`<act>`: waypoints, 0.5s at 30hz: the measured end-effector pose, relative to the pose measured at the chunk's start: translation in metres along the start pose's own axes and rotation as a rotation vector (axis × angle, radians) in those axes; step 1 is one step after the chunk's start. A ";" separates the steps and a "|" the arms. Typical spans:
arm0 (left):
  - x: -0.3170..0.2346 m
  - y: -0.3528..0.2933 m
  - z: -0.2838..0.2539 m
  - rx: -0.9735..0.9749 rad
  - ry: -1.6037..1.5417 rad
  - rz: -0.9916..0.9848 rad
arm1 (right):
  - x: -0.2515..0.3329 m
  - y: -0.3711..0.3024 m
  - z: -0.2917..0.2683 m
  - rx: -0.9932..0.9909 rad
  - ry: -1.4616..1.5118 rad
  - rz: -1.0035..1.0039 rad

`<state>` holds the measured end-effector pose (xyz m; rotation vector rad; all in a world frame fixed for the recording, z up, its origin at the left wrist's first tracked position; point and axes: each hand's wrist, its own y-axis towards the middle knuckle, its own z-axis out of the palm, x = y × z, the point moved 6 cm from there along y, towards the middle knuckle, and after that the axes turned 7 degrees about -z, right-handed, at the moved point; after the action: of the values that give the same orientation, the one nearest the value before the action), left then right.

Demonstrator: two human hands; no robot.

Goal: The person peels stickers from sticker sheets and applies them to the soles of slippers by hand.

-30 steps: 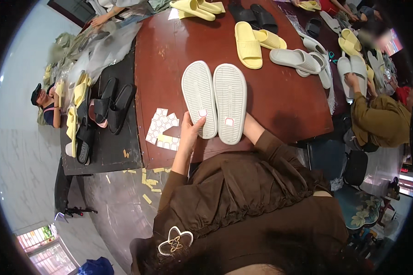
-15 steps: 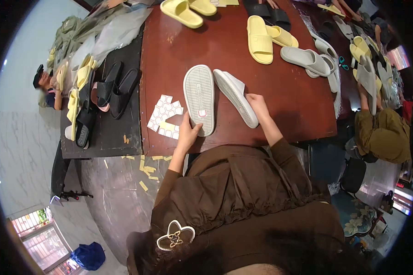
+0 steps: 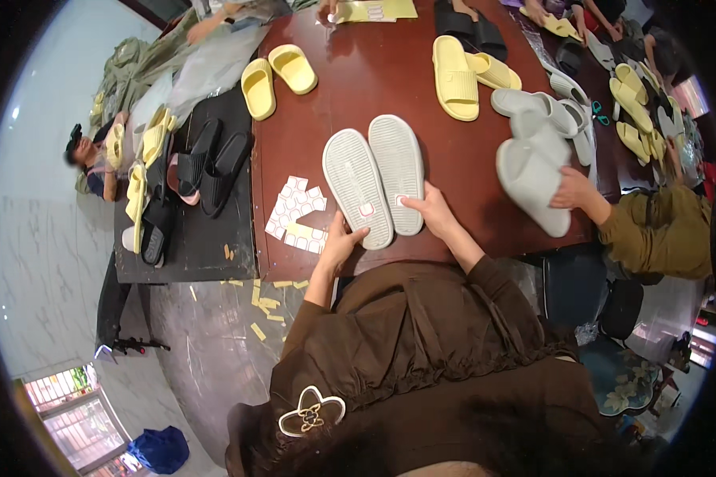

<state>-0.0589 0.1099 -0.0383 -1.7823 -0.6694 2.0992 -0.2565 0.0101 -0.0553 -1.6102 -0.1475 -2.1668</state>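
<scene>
Two pale grey slippers lie side by side with their ribbed soles facing up. My left hand [image 3: 342,245] grips the heel end of the left slipper [image 3: 355,179], thumb on the sole. My right hand [image 3: 433,211] is closed on the heel end of the right slipper [image 3: 398,163], its thumb beside a small red-edged sticker [image 3: 404,201]. A similar sticker [image 3: 366,209] shows on the left sole. Just left of my left hand are sheets of white, red-outlined stickers [image 3: 288,208] on the reddish-brown table [image 3: 469,230].
Yellow slippers [image 3: 258,89] sit at the table's far left, another yellow pair [image 3: 456,83] at the far right. A co-worker's hand [image 3: 577,191] at right holds blurred grey slippers [image 3: 533,171]. Black slippers [image 3: 227,171] rest on the dark left table [image 3: 207,250].
My right hand has turned the right slipper sole up beside the left one, showing its sticker. One yellow pair now sits farther left. A co-worker's grey slippers have come in from the right.
</scene>
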 end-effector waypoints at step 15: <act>0.006 0.031 0.018 0.109 -0.488 -0.068 | -0.010 0.002 0.000 0.124 0.359 0.136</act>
<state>-0.0757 0.0837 -0.0578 -1.1748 -0.7026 2.4883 -0.2537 0.0109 -0.0653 -1.1103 -0.0592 -2.2498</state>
